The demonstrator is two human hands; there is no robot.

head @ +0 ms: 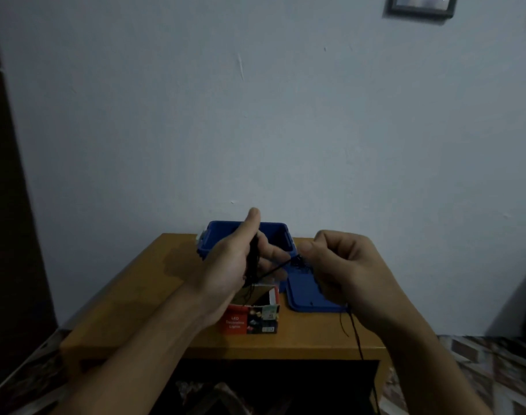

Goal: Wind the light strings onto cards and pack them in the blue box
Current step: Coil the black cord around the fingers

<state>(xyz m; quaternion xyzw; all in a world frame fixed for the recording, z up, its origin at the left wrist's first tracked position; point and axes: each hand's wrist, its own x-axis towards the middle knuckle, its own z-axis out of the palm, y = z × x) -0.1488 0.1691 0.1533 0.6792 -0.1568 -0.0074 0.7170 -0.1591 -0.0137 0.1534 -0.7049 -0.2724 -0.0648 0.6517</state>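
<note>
The light string is a dark bundle gripped in the left hand, its loose strand pinched by the right hand and trailing off the table's front edge. Winding seems unfinished; the blue box stands open at the far edge, packing yet to come.

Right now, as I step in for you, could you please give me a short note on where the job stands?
Left hand grips a dark bundle of light string; right hand pinches the strand leading from it; the tail hangs off the table front edge.
Blue box stands open at the back, lid flat beside it, lights carton in front.
Done: part wound. Left: finish winding, pack, close.
</note>
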